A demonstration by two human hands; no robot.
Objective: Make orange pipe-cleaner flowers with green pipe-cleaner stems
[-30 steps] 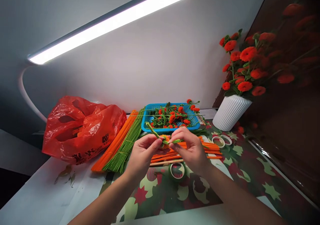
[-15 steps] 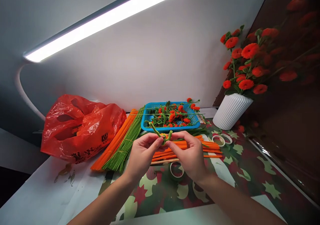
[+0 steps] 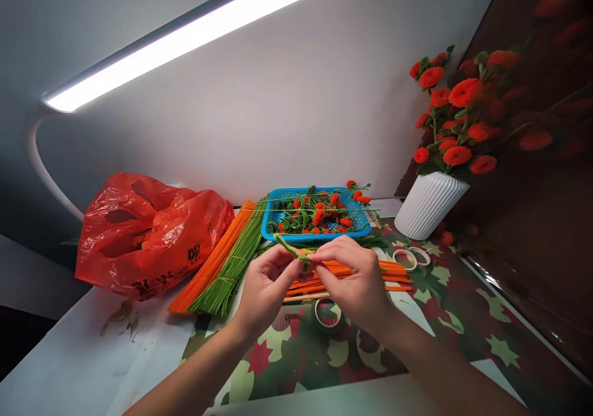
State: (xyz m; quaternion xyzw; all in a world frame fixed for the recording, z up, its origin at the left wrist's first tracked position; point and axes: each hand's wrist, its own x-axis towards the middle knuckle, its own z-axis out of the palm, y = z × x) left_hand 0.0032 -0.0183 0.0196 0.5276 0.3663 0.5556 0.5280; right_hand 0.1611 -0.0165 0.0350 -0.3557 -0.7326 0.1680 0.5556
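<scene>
Right hand (image 3: 354, 280) shifted slightly since prev. frame; R & L hand (image 3: 266, 283) grips both closed on small fuzzy green stem piece (image 3: 288, 246), nr blue plastic mesh basket (image 3: 316, 238).

Left hand (image 3: 266, 283): thumb and fingers pinched. Right hand (image 3: 354, 280): likewise, fingertips near the left's. Forearms: bare, converging from below.

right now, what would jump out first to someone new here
The glowing lamp slanting across the top, then the red plastic bag on the left. On the right, red flowers stand in a white ribbed vase, and front and centre two hands pinch a small green piece.
</scene>
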